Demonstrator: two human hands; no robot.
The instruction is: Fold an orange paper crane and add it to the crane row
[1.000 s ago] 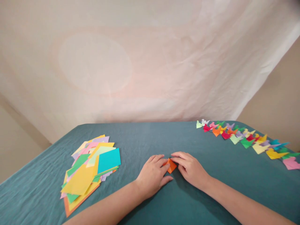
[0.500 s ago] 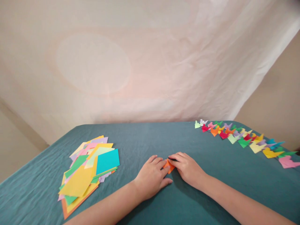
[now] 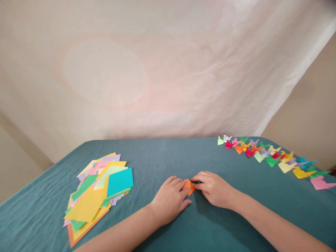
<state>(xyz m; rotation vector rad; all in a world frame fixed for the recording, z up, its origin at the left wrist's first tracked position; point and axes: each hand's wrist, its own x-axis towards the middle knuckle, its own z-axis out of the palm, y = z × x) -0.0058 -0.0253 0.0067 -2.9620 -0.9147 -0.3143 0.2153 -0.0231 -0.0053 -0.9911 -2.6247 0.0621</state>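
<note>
A small piece of orange folded paper [image 3: 188,187] lies on the cloth between my two hands, its left part hidden under fingers. My left hand [image 3: 172,197] rests palm down, its index and middle fingers holding the paper against the table, while the thumb sticks out below it. At the paper's upper right edge, my right hand [image 3: 212,187] has its thumb and index finger pinched close together. How much of the edge is between those fingertips is too small to see clearly.
Left of my hands is a loose pile of coloured paper sheets [image 3: 86,203], with a blue sheet [image 3: 120,182] on top. Several folded paper birds [image 3: 286,166] stand in slanting rows at the right. A dark green cloth [image 3: 162,154] covers the table; a pale sheet [image 3: 168,87] hangs behind it.
My right hand has shifted slightly right along the orange paper's edge, uncovering a little more of it. The left hand stays pressed on the paper. The view has tilted very slightly.
</note>
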